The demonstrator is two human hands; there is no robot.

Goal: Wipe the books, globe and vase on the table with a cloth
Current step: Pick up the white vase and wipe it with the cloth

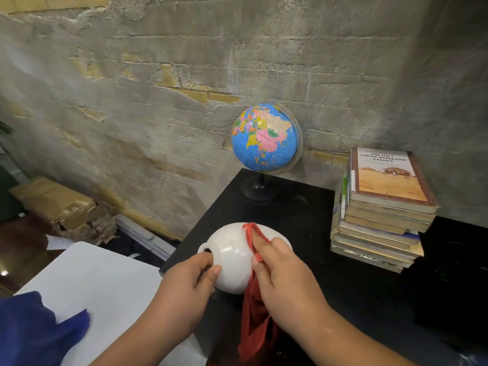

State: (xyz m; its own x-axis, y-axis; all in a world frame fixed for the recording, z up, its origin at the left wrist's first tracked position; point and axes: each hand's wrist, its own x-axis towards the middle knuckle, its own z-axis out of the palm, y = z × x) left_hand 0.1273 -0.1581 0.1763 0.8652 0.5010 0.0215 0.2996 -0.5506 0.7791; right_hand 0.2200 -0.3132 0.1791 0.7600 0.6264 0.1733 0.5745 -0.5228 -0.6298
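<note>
The right hand [280, 270] grips a red cloth [256, 326] and presses it against the white vase [229, 252]. The left hand [184, 281] clasps the vase by its neck, tipped sideways over the black table [330, 286]'s left edge (probably to expose its belly). Beyond stand one globe [264, 137] at the back-left corner and one stack of books [383, 207] along the back edge, perhaps eight.

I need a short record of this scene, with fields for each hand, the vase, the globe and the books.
left hand: grips the white vase near its mouth
right hand: holds the red cloth against the vase
vase: tipped sideways, mouth facing left
globe: upright on its stand
books: stacked on the black table, right side
</note>
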